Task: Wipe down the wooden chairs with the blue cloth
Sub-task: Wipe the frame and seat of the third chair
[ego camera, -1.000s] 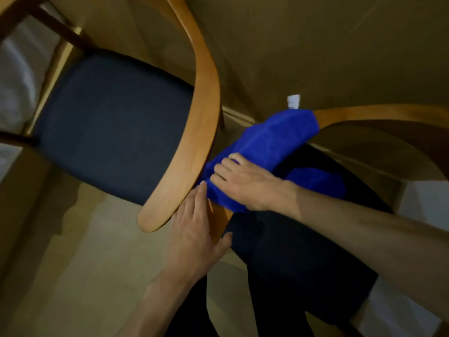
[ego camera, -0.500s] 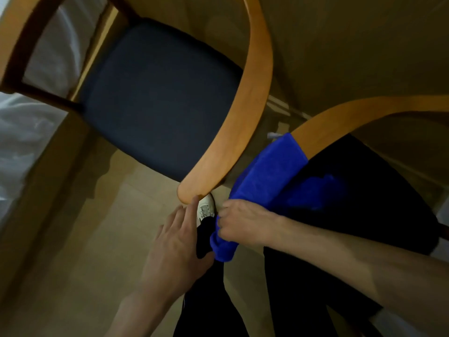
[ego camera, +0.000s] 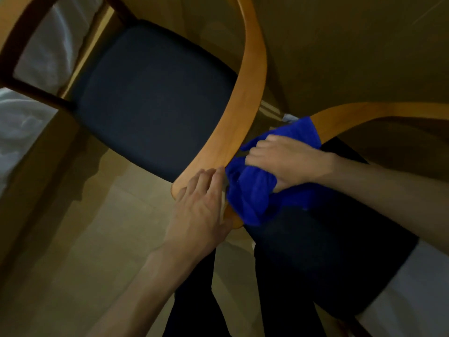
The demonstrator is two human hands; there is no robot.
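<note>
Two wooden chairs fill the head view, and neither shows whole. The left chair (ego camera: 245, 113) has its curved armrest sweeping down from the top edge to a rounded tip near the middle, with a dark seat cushion (ego camera: 150, 105) beside it; its back frame runs off the upper left corner. The right chair (ego camera: 364, 113) shows only a curved wooden rail that leaves the frame at the right, and its dark seat (ego camera: 328, 251) is partly covered by the arm and the cloth.

The blue cloth (ego camera: 252, 190) lies bunched over the near end of the right chair's rail, just beside the left chair's armrest tip. The right hand (ego camera: 284, 159) grasps it, fingers curled into the folds; the fingertips are buried in the fabric. The left hand (ego camera: 201, 203) rests with nearly straight fingers on the tip of the left chair's armrest, holding nothing, and its thumb side touches a small wooden end that pokes out under the cloth. Which chair that end belongs to is hard to tell.

Dark trouser legs (ego camera: 194, 300) run off the bottom edge. White bedding (ego camera: 21, 122) is cut off at the left. The picture is dim and soft, and no writing or label can be read anywhere.
</note>
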